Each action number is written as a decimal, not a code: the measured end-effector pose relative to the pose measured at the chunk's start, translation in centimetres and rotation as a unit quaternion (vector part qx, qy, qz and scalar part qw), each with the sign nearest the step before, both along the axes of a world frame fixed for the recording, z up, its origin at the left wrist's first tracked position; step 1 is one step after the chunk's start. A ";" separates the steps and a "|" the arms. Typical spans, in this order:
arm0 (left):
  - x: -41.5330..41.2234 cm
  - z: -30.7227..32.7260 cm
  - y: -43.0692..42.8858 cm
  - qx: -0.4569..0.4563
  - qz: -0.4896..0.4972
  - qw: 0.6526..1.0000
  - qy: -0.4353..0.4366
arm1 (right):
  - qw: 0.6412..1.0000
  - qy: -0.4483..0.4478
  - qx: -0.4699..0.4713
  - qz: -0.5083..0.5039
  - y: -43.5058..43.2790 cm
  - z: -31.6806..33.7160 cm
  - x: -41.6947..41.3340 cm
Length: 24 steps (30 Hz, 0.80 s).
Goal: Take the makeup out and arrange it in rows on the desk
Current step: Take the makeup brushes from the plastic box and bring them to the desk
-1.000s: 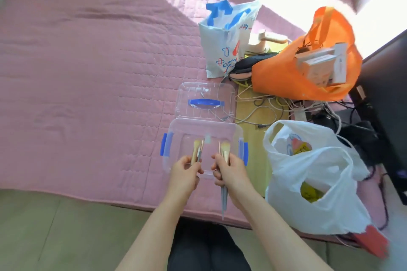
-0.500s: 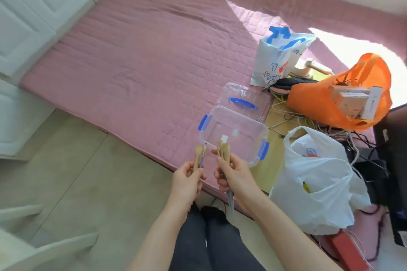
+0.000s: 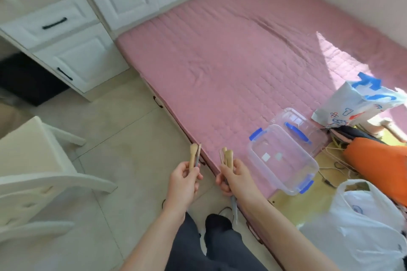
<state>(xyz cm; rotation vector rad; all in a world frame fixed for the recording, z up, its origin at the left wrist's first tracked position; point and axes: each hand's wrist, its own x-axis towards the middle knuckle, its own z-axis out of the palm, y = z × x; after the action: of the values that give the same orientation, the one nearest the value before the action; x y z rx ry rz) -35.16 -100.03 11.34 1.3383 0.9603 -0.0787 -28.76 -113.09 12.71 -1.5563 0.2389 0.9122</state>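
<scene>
Presently, item one: left hand (image 3: 184, 180), closed round two makeup brushes (image 3: 194, 156), bristle ends up, held over the tiled floor (image 3: 123, 160).

Item two: right hand (image 3: 234, 177), closed round a bundle of brushes (image 3: 227, 158) (three, possibly more; the count is not clear), bristles up, one long handle (image 3: 234, 209) hanging out below the fist, just off the near edge of the bed (image 3: 231, 55).

Item three: clear storage box (image 3: 284, 160) with blue clips, at the near right corner of the bed, apparently emptied; its lid (image 3: 297, 127) lies just behind it.

Item four: white desk (image 3: 55, 35) with drawers, far left; a white chair (image 3: 44, 174) stands in front of it. No makeup rows are visible there yet.

Handling note: the step in hand is the carry to the desk. Keep both grips firm and bristles upright, mind the trailing handle near the chair, then lay the brushes down one at a time, parallel, heads on one side.

Change against the earlier frames: the hands were then over the open box; they are now clear of it, to its left, and the view has swung left to take in desk and chair. The brushes stay in the same hands.
</scene>
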 end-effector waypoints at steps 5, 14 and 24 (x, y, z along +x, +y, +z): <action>-2.6 0.0 4.7 -0.010 0.049 0.999 0.000 | 0.997 -0.022 -0.005 0.076 6.0 0.4 -0.6; -6.9 0.5 16.7 0.036 0.121 0.992 0.009 | 0.988 -0.050 -0.029 0.144 18.8 -0.1 -2.3; -9.3 0.7 27.2 0.052 0.188 0.981 0.008 | 0.970 -0.078 -0.047 0.225 31.4 -0.1 -4.2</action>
<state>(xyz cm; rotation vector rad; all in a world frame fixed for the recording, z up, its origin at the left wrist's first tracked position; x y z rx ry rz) -44.49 -72.78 12.03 1.2296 1.2301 0.2517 -32.94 -81.71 12.59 -1.7986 -0.1962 1.1307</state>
